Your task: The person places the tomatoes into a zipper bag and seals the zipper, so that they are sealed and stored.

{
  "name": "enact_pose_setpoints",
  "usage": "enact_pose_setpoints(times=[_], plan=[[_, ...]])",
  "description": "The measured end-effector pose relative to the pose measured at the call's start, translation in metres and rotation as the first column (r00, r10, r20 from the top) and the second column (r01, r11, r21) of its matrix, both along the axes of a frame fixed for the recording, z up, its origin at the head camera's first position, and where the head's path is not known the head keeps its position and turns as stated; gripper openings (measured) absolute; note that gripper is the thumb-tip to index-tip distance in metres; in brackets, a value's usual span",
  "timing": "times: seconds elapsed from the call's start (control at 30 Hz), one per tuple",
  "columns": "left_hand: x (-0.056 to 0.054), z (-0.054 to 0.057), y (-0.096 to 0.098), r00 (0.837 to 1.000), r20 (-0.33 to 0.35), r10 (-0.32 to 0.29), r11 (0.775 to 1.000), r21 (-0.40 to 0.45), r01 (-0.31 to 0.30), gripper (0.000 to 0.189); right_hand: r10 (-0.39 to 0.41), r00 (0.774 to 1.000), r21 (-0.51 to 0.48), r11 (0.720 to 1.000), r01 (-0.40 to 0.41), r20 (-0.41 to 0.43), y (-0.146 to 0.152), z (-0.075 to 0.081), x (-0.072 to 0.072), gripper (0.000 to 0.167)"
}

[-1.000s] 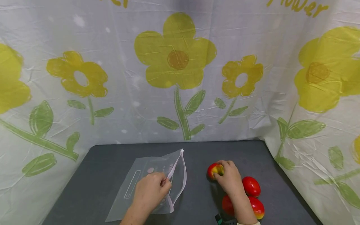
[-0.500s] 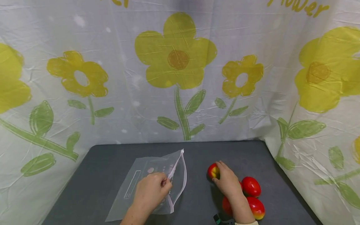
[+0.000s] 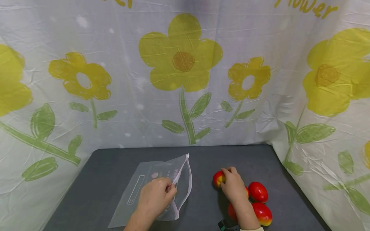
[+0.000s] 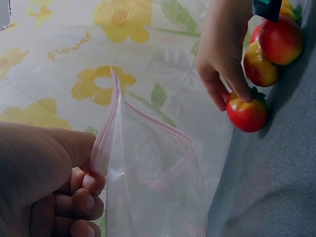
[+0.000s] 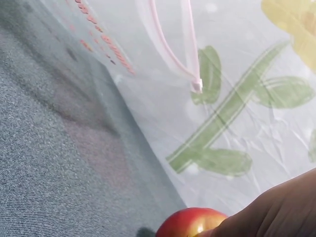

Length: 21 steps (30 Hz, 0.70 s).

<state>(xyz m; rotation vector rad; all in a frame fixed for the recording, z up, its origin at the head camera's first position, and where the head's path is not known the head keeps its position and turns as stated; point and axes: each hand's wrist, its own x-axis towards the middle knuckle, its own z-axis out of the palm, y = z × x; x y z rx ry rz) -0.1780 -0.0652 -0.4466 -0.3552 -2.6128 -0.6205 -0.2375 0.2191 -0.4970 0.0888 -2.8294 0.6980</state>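
My left hand (image 3: 156,196) pinches the rim of a clear zip bag (image 3: 133,189), whose pale pink-edged mouth gapes toward the right. In the left wrist view, thumb and curled fingers grip that edge (image 4: 101,148). On the right, my right hand (image 3: 234,187) holds a red-and-yellow fruit (image 3: 218,179) between thumb and fingers, low over the dark table. A green leafy top shows on this fruit (image 4: 247,116) in the left wrist view. Only part of the fruit (image 5: 185,222) appears in the right wrist view. I cannot tell whether it touches the table.
Several more red-and-yellow fruits lie around my right forearm, among them one fruit (image 3: 258,192) to its right and another fruit (image 3: 262,214) nearer me. A dark table (image 3: 115,154) carries everything. Behind it hangs a white flower-printed sheet (image 3: 130,122).
My right hand has shifted slightly and adjusted its fingers on the fruit, which has turned a little and stays in nearly the same place. The left hand and bag stay put.
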Motion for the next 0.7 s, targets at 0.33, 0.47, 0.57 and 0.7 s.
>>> enact_pose_setpoints(times=[0.33, 0.47, 0.57, 0.7], plan=[[0.001, 0.001, -0.0003, 1.0, 0.006, 0.012, 1.0, 0.0, -0.012, 0.033, 0.018, 1.0, -0.003, 1.0, -0.018, -0.003, -0.0024, 0.0017, 0.0027, 0.05], [0.001, 0.0006, -0.0002, 1.0, 0.001, 0.019, 1.0, 0.003, -0.019, 0.033, 0.026, 0.999, 0.002, 1.0, -0.026, -0.023, -0.0029, 0.0004, 0.0027, 0.049], [0.0012, 0.0004, 0.0, 1.0, -0.001, 0.018, 1.0, 0.004, -0.018, 0.033, 0.031, 0.999, 0.002, 1.0, -0.031, -0.044, -0.0036, -0.0007, 0.002, 0.05], [0.0011, 0.0008, 0.0001, 1.0, -0.004, 0.015, 1.0, 0.008, -0.015, 0.033, 0.025, 0.998, -0.005, 1.0, -0.026, -0.065, -0.0049, 0.0025, 0.0024, 0.052]])
